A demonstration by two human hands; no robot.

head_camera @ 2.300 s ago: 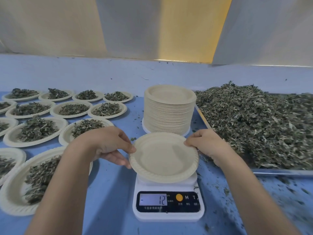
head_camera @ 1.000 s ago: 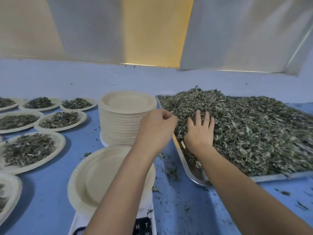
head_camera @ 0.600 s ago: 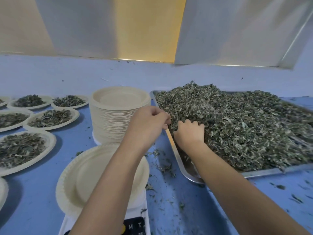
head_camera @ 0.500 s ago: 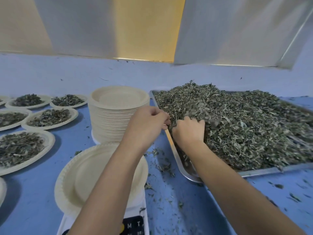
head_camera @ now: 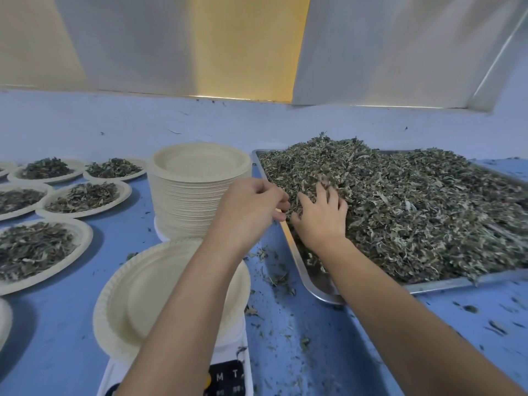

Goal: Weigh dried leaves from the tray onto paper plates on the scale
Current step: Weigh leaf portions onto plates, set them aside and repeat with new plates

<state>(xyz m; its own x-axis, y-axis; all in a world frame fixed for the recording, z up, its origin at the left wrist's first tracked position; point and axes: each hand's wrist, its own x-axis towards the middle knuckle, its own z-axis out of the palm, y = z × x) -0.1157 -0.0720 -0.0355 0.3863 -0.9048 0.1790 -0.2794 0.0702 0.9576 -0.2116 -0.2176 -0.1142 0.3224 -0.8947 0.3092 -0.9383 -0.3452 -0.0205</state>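
Blue tabletop [head_camera: 57,324] and pale wall panels frame a weighing station where a person gathers dried leaves [head_camera: 414,212] heaped in a metal tray [head_camera: 311,284] at right. Right hand [head_camera: 321,215] lies spread on the near edge of the heap, fingers splayed and digging in, not yet closed on a handful; left hand [head_camera: 250,208] hovers beside the tray's rim, fingers loosely curled, seemingly empty. An empty paper plate [head_camera: 137,295] waits on the scale [head_camera: 228,375], its display mostly hidden by the forearm. Stacked plates [head_camera: 200,178] stand behind; filled plates [head_camera: 37,247] lie at left. A modest, cupped scoop carried low over the plate would likely limit spillage, with pinches added to reach weight.
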